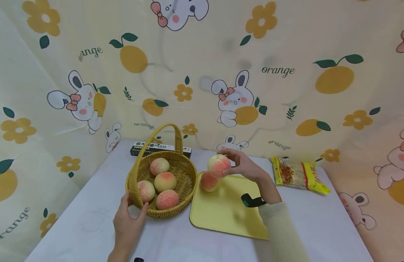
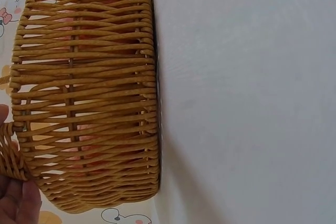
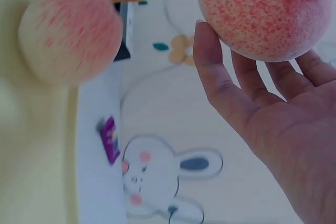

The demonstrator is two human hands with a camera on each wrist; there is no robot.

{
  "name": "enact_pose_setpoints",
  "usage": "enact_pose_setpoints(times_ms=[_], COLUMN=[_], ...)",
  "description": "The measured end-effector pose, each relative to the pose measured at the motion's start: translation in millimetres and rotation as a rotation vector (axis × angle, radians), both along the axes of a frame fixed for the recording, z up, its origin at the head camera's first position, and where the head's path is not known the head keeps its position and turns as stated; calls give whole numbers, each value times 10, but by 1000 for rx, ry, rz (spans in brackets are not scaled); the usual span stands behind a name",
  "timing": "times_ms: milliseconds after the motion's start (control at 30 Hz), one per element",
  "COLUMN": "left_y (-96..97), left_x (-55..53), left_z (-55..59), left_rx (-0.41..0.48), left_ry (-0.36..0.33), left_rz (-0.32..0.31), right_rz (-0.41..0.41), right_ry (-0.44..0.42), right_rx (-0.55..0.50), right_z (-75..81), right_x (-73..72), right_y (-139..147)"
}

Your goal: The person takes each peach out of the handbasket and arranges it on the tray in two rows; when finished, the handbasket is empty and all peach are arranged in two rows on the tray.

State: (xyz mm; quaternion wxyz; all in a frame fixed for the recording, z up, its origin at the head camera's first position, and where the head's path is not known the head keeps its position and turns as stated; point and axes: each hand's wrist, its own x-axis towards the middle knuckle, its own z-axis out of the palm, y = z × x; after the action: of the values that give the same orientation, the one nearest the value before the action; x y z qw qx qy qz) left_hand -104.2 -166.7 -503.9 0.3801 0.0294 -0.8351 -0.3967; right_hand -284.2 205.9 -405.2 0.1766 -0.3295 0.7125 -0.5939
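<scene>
My right hand point(image 1: 244, 166) holds a pink and cream peach point(image 1: 217, 164) in the air, fingers and thumb around its side. In the right wrist view that peach point(image 3: 268, 14) sits against the curled fingertips. Below it, a second peach point(image 1: 209, 182) rests near the left edge of a yellow board point(image 1: 228, 213). To the left stands a woven wicker basket point(image 1: 186, 182) with several peaches inside. My left hand point(image 1: 128, 222) grips the base of the basket's handle point(image 1: 135, 178), thumb and fingers on either side of it, as the left wrist view also shows.
Behind the basket lies a dark and white pasta box point(image 1: 188, 151). A yellow food packet point(image 1: 298, 175) is at the back right of the white table point(image 1: 87, 218). A small purple packet point(image 3: 109, 140) shows in the right wrist view. Printed cloth point(image 1: 195, 47) hangs behind.
</scene>
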Motion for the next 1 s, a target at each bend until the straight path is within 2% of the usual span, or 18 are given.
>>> enact_pose_setpoints(times_ms=[167,333,467,700,1000], left_y=[-4,0,7,29,21], left_x=[11,27,22,7,3], left_z=[16,37,31,17,5], left_rx=[-5,-21,-17,-26,-23], left_ry=[-3,-18,-21,-9,4], left_rz=[11,29,20,18,10], right_rz=[-57,-120,-146,-136,-128], right_ry=[-15,2,-12,-59,-115], right_rx=[69,226,316,363,417], right_z=[-98,-295,-446,-541,-641], right_x=[77,96,108,160,122], right_y=[235,431,533,612,618])
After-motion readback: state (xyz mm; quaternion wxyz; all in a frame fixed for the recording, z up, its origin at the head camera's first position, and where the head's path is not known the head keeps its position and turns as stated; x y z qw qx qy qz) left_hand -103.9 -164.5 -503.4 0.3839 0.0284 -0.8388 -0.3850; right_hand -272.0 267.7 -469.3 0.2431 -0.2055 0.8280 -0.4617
